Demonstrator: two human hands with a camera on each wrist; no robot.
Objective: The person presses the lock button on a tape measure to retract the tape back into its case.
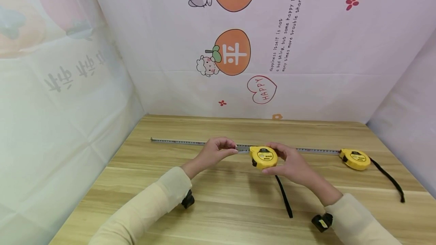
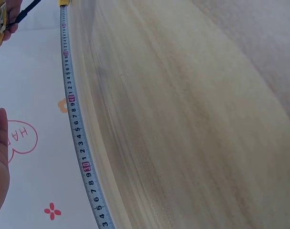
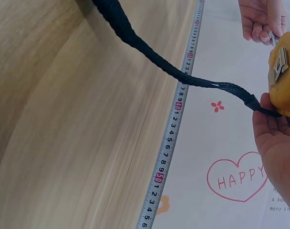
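Above tabletop (image 1: 235,214), right hand (image 1: 292,165) grips yellow tape measure (image 1: 264,158) while left hand (image 1: 215,152) pinches its blade (image 1: 243,150).

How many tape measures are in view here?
2. The held tape is in the right hand; the resting tape lies on the table farther right, its blade drawn out leftward.

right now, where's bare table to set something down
Bare wood lies between the left sleeve and the long blade, and behind that blade up to the printed cloth. Mid-table is crowded: the left hand, right hand, held tape measure and hanging strap.
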